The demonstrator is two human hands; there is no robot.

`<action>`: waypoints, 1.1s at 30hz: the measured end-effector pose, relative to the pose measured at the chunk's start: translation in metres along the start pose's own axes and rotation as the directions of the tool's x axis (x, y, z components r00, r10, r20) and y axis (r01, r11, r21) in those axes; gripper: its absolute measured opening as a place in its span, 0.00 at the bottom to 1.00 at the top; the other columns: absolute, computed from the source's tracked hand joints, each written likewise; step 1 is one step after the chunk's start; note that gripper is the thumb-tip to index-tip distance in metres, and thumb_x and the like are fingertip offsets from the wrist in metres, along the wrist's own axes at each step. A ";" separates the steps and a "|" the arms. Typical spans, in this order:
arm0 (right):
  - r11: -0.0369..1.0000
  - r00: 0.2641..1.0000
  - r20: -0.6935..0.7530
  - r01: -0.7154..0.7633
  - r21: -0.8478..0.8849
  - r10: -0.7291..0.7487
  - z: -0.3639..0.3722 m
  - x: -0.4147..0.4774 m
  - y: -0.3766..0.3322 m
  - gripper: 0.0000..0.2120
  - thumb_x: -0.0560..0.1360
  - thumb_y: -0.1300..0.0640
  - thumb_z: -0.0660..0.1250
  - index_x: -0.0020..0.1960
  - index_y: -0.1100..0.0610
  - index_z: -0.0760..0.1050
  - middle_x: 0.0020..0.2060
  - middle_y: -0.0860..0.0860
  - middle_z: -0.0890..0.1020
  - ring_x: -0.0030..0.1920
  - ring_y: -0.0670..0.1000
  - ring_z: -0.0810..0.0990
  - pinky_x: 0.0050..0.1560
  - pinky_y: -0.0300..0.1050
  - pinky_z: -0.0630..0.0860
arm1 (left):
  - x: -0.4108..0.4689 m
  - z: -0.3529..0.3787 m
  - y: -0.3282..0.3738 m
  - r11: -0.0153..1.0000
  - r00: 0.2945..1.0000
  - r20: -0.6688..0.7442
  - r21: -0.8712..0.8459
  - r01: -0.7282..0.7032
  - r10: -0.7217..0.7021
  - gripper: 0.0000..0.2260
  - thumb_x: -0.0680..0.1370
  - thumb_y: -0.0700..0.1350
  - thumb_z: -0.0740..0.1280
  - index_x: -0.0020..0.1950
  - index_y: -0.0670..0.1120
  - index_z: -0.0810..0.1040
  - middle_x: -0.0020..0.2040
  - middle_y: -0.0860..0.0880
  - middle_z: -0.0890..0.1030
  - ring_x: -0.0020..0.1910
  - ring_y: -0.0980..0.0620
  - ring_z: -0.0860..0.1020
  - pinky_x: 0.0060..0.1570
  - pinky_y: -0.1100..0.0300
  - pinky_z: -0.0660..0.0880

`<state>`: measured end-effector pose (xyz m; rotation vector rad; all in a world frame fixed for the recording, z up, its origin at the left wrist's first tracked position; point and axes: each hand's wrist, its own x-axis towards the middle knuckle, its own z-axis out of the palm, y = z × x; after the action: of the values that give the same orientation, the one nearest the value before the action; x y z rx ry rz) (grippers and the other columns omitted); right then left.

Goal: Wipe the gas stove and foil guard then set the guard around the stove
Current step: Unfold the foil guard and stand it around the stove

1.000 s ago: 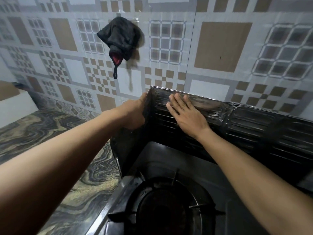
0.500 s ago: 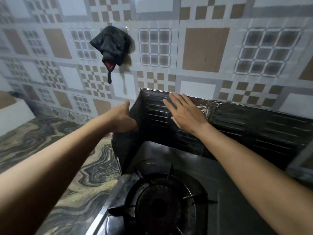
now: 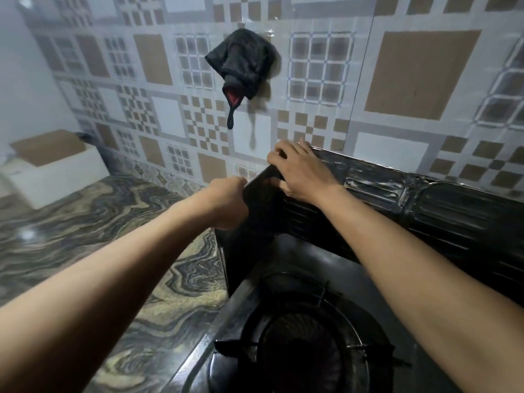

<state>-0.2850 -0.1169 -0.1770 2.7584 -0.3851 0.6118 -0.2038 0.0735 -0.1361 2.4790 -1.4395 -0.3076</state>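
Observation:
The black gas stove (image 3: 286,282) fills the lower right, with its round burner and grate (image 3: 306,353) near the bottom. The dark ribbed foil guard (image 3: 442,217) stands upright behind the stove against the tiled wall and folds forward along the stove's left side. My left hand (image 3: 226,202) grips the top edge of the guard's left panel from outside. My right hand (image 3: 297,171) curls over the guard's top edge at the back left corner, fingers behind it and thumb inside.
A dark cloth (image 3: 241,63) hangs on the tiled wall above the guard's corner. The marbled counter (image 3: 113,251) stretches left of the stove. A white box (image 3: 56,165) sits at the counter's far left against the wall.
My right hand went from lying flat on the guard's inner back panel to gripping over its top corner. My left hand closed tighter on the side panel's edge.

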 end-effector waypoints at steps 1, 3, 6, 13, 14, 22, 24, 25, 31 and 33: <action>1.000 1.000 0.012 -0.012 -0.014 0.012 0.000 0.001 0.000 0.22 0.74 0.47 0.70 0.62 0.56 0.70 0.61 0.58 0.71 0.63 0.61 0.72 0.71 0.66 0.61 | 0.000 0.000 -0.002 1.000 1.000 0.006 -0.005 0.008 -0.008 0.06 0.75 0.41 0.63 0.51 0.48 0.72 0.47 0.44 0.78 0.48 0.42 0.78 0.44 0.55 0.71; 1.000 0.999 0.030 -0.016 -0.027 0.016 -0.004 0.001 0.000 0.23 0.74 0.43 0.68 0.62 0.55 0.70 0.60 0.57 0.72 0.63 0.59 0.72 0.72 0.67 0.59 | 0.000 -0.001 -0.004 1.000 0.999 0.036 -0.028 0.013 -0.012 0.05 0.75 0.40 0.63 0.48 0.48 0.74 0.44 0.46 0.79 0.47 0.43 0.78 0.42 0.56 0.71; 0.998 0.999 0.046 0.013 -0.053 -0.011 -0.014 0.003 0.004 0.24 0.73 0.40 0.65 0.60 0.56 0.71 0.57 0.57 0.72 0.61 0.59 0.71 0.72 0.63 0.60 | 0.001 -0.003 -0.010 0.999 0.999 0.040 -0.037 -0.018 0.020 0.03 0.74 0.42 0.65 0.44 0.51 0.75 0.42 0.46 0.81 0.44 0.44 0.80 0.40 0.58 0.71; 1.000 0.999 0.017 0.030 -0.004 -0.030 -0.009 0.000 0.008 0.28 0.72 0.38 0.68 0.61 0.56 0.67 0.59 0.55 0.71 0.58 0.58 0.72 0.62 0.53 0.70 | -0.007 0.003 -0.004 0.999 0.999 -0.018 -0.025 -0.031 0.030 0.08 0.71 0.39 0.64 0.48 0.48 0.75 0.44 0.45 0.80 0.43 0.43 0.79 0.37 0.57 0.71; 1.000 1.000 0.007 0.015 0.024 -0.015 -0.005 -0.002 0.008 0.30 0.72 0.36 0.68 0.63 0.55 0.66 0.61 0.55 0.71 0.60 0.58 0.73 0.61 0.53 0.71 | -0.007 0.004 -0.004 0.999 0.999 -0.030 -0.018 -0.029 0.029 0.11 0.70 0.38 0.64 0.52 0.47 0.75 0.45 0.44 0.81 0.44 0.43 0.79 0.38 0.57 0.72; 0.993 0.999 -0.028 -0.040 0.107 0.043 0.013 -0.009 0.009 0.36 0.71 0.34 0.67 0.71 0.52 0.63 0.69 0.54 0.67 0.67 0.59 0.69 0.63 0.57 0.72 | -0.015 0.001 -0.010 0.981 0.982 -0.066 -0.068 -0.184 0.180 0.42 0.70 0.32 0.61 0.80 0.56 0.53 0.65 0.41 0.78 0.61 0.40 0.77 0.54 0.55 0.76; 0.996 0.998 -0.045 -0.050 0.080 0.054 0.014 -0.008 0.007 0.34 0.72 0.33 0.66 0.70 0.52 0.64 0.67 0.55 0.68 0.65 0.59 0.70 0.62 0.57 0.73 | -0.016 0.002 -0.010 0.981 0.979 -0.085 -0.054 -0.188 0.183 0.41 0.71 0.32 0.61 0.80 0.57 0.52 0.64 0.40 0.79 0.59 0.40 0.78 0.53 0.55 0.76; 0.996 0.997 -0.048 -0.054 0.070 0.058 0.015 -0.007 0.006 0.34 0.72 0.33 0.65 0.70 0.52 0.64 0.66 0.55 0.69 0.65 0.59 0.70 0.62 0.57 0.73 | -0.015 0.003 -0.011 0.982 0.979 -0.091 -0.046 -0.185 0.180 0.42 0.71 0.32 0.60 0.80 0.58 0.51 0.64 0.40 0.79 0.58 0.39 0.78 0.53 0.55 0.76; 0.992 0.997 0.067 -0.049 0.118 0.041 0.012 -0.005 0.007 0.44 0.74 0.35 0.65 0.80 0.50 0.48 0.78 0.57 0.56 0.78 0.58 0.54 0.76 0.57 0.56 | -0.008 -0.001 -0.017 0.974 0.990 -0.043 -0.175 -0.143 0.138 0.42 0.71 0.31 0.62 0.79 0.60 0.54 0.70 0.46 0.75 0.53 0.47 0.78 0.40 0.65 0.74; 0.992 0.994 0.106 -0.038 0.124 0.025 0.006 -0.011 0.012 0.47 0.74 0.34 0.63 0.80 0.50 0.39 0.80 0.57 0.48 0.79 0.56 0.47 0.78 0.55 0.49 | -0.007 -0.002 -0.015 0.974 0.990 -0.033 -0.178 -0.144 0.140 0.41 0.72 0.33 0.63 0.79 0.60 0.54 0.71 0.46 0.75 0.55 0.45 0.79 0.42 0.64 0.75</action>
<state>-0.2961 -0.1275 -0.1844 2.9180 -0.4281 0.5180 -0.1942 0.0871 -0.1386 2.2183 -1.5009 -0.3647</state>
